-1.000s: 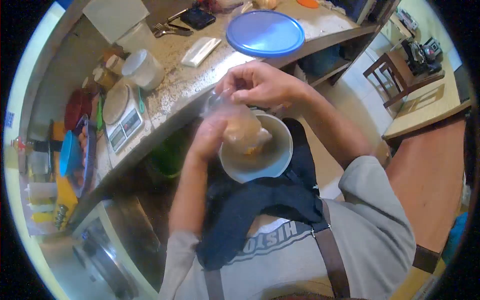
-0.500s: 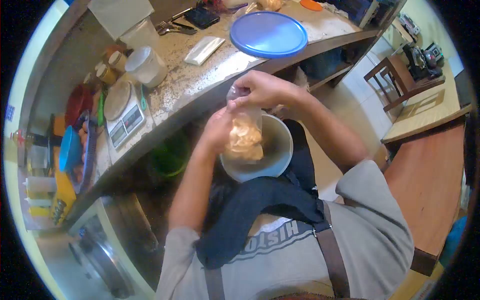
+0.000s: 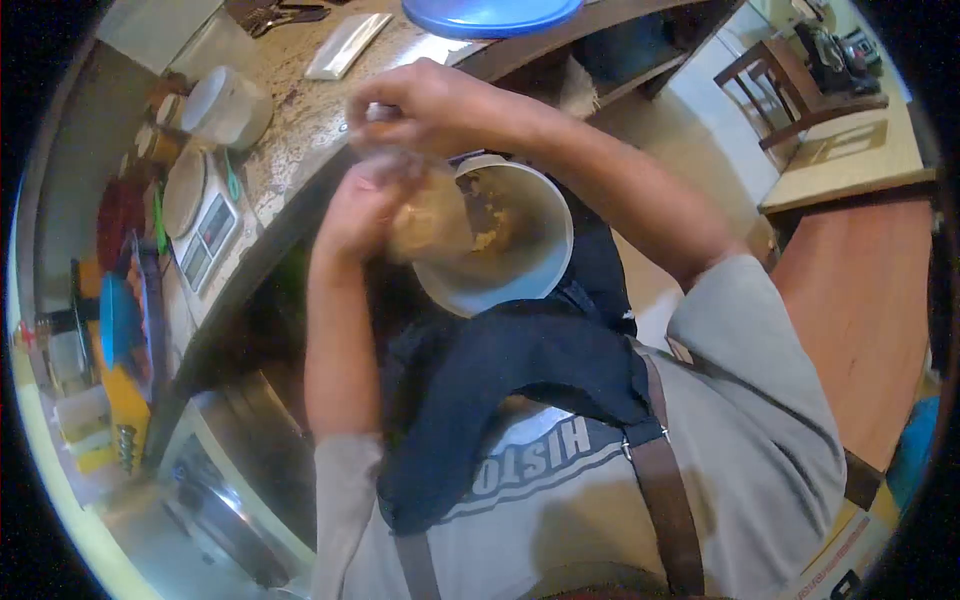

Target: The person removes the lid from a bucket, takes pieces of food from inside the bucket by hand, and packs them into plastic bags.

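Observation:
A clear plastic bag (image 3: 432, 222) filled with pale orange-brown pieces is held in front of me, blurred by motion. My left hand (image 3: 362, 207) is closed around its upper left side. Just above, my right hand (image 3: 412, 108) has its fingers curled and pinched at the bag's gathered top. A white bucket (image 3: 566, 245) stands below, between my legs, and the bag covers part of its left rim. Inside the bucket lie some brown and yellowish pieces (image 3: 488, 222).
On the worktop (image 3: 300, 110) to the left are a digital scale (image 3: 207, 235), a lidded plastic tub (image 3: 228, 108), a white flat packet (image 3: 347, 46) and a blue lid (image 3: 490, 14). A wooden bench (image 3: 855, 330) and a chair (image 3: 785, 95) stand at the right.
The bag and both hands have moved left, from over the bucket to its left rim. More of the bucket's inside shows. My view has shifted, too.

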Tool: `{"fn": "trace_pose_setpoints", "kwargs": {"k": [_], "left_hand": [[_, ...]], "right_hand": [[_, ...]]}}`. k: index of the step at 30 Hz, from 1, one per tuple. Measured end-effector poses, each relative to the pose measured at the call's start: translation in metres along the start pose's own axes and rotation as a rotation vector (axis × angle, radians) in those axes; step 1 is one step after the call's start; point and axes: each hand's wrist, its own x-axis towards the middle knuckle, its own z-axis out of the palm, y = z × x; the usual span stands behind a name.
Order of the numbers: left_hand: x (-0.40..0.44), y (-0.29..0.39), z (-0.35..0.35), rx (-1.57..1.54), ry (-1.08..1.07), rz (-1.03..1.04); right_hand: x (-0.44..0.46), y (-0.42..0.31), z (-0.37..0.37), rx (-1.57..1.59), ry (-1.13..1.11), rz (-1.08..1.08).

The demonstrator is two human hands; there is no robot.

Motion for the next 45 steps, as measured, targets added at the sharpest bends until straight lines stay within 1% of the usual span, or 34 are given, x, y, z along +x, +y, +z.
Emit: {"fn": "trace_pose_setpoints", "kwargs": {"k": [1,3,4,5,7,9,10,11,12,14,15,16,18,19,21,22,23,24,25,26,27,28,29,30,32,33,35,37,39,40,41,43,45], "left_hand": [[-0.002,0.008,0.001,0.035,-0.006,0.01],[-0.008,0.019,-0.001,0.075,-0.012,0.021],[-0.011,0.021,-0.005,-0.014,-0.018,-0.057],[-0.014,0.022,-0.009,-0.103,-0.024,-0.136],[-0.018,0.017,-0.017,-0.113,-0.045,-0.138],[-0.023,0.01,-0.019,-0.125,-0.066,-0.137],[-0.026,0.011,-0.015,-0.198,-0.037,-0.164],[-0.029,0.013,-0.011,-0.27,-0.002,-0.186],[-0.031,0.01,-0.01,-0.191,0.076,-0.193],[-0.035,0.007,-0.011,-0.223,0.06,-0.227],[-0.036,0.008,-0.009,-0.208,0.069,-0.247],[-0.037,0.009,-0.008,-0.214,0.087,-0.236],[-0.038,0.011,-0.009,-0.346,0.002,-0.292],[-0.037,0.004,-0.014,-0.364,0.0,-0.34],[-0.041,0.006,-0.012,-0.351,-0.011,-0.34],[-0.043,0.007,-0.011,-0.327,-0.038,-0.36],[-0.042,0.006,-0.012,-0.27,-0.031,-0.403],[-0.043,0.006,-0.011,-0.276,-0.02,-0.396],[-0.043,0.007,-0.01,-0.216,0.011,-0.427],[-0.044,0.007,-0.009,-0.153,0.039,-0.458],[-0.044,0.008,-0.008,-0.22,0.018,-0.466],[-0.044,0.006,-0.008,-0.221,0.022,-0.462],[-0.043,0.003,-0.008,-0.139,0.038,-0.461],[-0.042,-0.001,-0.008,-0.056,0.053,-0.458],[-0.042,-0.006,-0.008,-0.088,0.066,-0.456],[-0.043,-0.008,-0.008,-0.105,0.068,-0.458],[-0.044,-0.009,-0.006,-0.125,0.07,-0.461],[-0.044,-0.01,-0.004,-0.266,0.032,-0.477],[-0.042,-0.023,-0.008,-0.291,-0.002,-0.467],[-0.042,-0.022,-0.007,-0.314,-0.036,-0.458],[-0.043,-0.019,-0.005,-0.315,-0.035,-0.457],[-0.047,-0.011,0.0,-0.13,-0.017,-0.497],[-0.049,-0.022,-0.002,-0.125,-0.013,-0.486]], "right_hand": [[0.002,0.0,0.001,0.001,0.009,0.006],[0.008,0.0,0.001,-0.041,0.09,-0.065],[0.009,0.004,0.0,-0.04,0.093,-0.066],[0.01,0.008,0.001,-0.028,0.097,-0.032],[0.008,0.012,0.0,-0.017,0.104,0.003],[0.002,0.013,-0.004,-0.078,0.117,0.112],[-0.001,0.012,-0.008,-0.08,0.117,0.102],[-0.005,0.01,-0.013,-0.094,0.013,0.209],[-0.007,0.01,-0.017,-0.109,-0.095,0.311],[-0.017,0.023,-0.02,0.094,-0.238,0.269],[-0.023,0.035,-0.014,0.162,-0.258,0.214],[-0.025,0.033,-0.016,0.162,-0.276,0.199],[-0.032,0.024,-0.017,0.602,-0.348,0.5],[-0.036,0.02,-0.018,0.594,-0.369,0.489],[-0.043,0.016,-0.015,1.127,-0.431,0.636],[-0.043,0.016,-0.013,1.12,-0.453,0.632],[-0.043,0.017,-0.01,1.023,-0.506,0.641],[-0.045,0.02,-0.007,0.927,-0.555,0.651],[-0.043,0.024,-0.002,0.861,-0.611,0.561],[-0.044,0.025,0.001,0.858,-0.618,0.557],[-0.045,0.024,0.004,0.833,-0.581,0.468],[-0.045,0.021,0.006,0.808,-0.543,0.379],[-0.043,0.025,0.005,0.759,-0.552,0.314],[-0.042,0.023,0.002,0.757,-0.555,0.311],[-0.04,0.014,-0.008,0.781,-0.446,0.532],[-0.04,0.018,-0.01,0.768,-0.438,0.598],[-0.041,0.019,-0.014,0.776,-0.465,0.556],[-0.042,0.018,-0.015,0.784,-0.49,0.515],[-0.042,0.014,-0.016,0.663,-0.595,0.506],[-0.043,0.014,-0.014,0.662,-0.596,0.507],[-0.044,0.013,-0.011,0.683,-0.559,0.481],[-0.046,0.009,-0.007,0.706,-0.524,0.455],[-0.047,0.0,-0.008,0.788,-0.43,0.554]]}}
